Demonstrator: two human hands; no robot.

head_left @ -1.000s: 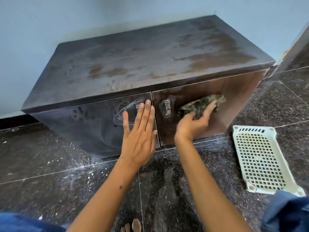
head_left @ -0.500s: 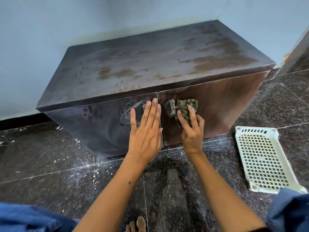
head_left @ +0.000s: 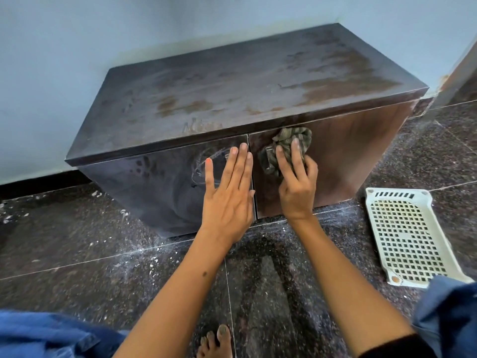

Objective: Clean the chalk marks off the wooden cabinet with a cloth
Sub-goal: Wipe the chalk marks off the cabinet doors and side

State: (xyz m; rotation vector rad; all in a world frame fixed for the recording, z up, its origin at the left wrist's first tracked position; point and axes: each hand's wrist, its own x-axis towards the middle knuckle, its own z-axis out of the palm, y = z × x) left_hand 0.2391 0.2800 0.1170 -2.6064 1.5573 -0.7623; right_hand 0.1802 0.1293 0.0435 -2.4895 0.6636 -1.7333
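Left hand [head_left: 228,195]: flat, fingers spread on cabinet [head_left: 232,99] left door, beside chalk marks [head_left: 206,161].
Right hand [head_left: 296,182]: pressed cloth [head_left: 291,140] on right door, apparently over the handle.

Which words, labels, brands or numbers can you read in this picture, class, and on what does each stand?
None can be read.
Chalk marks on the left cabinet door: loops and scribbles, no letters.
Scratchy marks on the cabinet top: too faint to read.
Cloth, basket: no text.
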